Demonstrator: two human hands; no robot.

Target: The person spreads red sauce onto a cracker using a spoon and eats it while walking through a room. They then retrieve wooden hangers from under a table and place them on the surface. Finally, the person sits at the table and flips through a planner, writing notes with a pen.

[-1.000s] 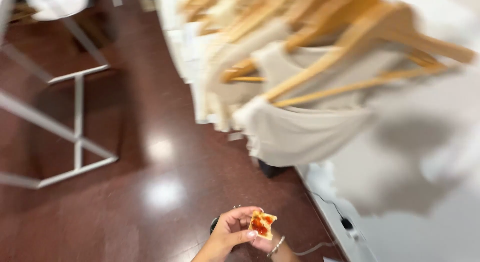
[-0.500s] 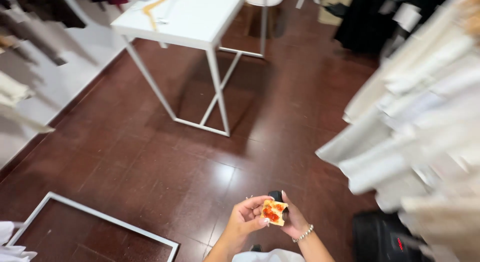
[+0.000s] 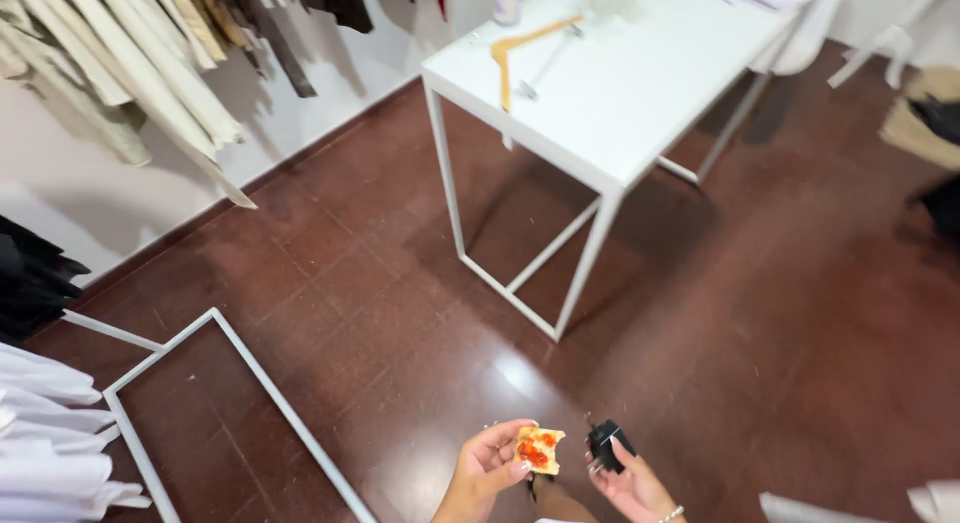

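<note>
My left hand (image 3: 487, 470) pinches a small piece of toast or cracker (image 3: 538, 449) topped with red spread, low in the head view. Just to its right, my right hand (image 3: 628, 480) holds a small black object (image 3: 606, 444) between its fingers; a bracelet shows at that wrist. The two hands are close together but apart, above a dark red tiled floor (image 3: 760, 313).
A white metal-legged table (image 3: 640, 93) stands ahead with a wooden hanger (image 3: 520, 49) and small items on it. Beige clothes (image 3: 120, 73) hang along the left wall. A white rail base frame (image 3: 230, 383) lies on the floor at left, with white garments (image 3: 45, 433) beside it.
The view has swung from a rack of hung clothes toward the white table, which now sits ahead. My right hand has drawn away from the food piece and now holds the black object.
</note>
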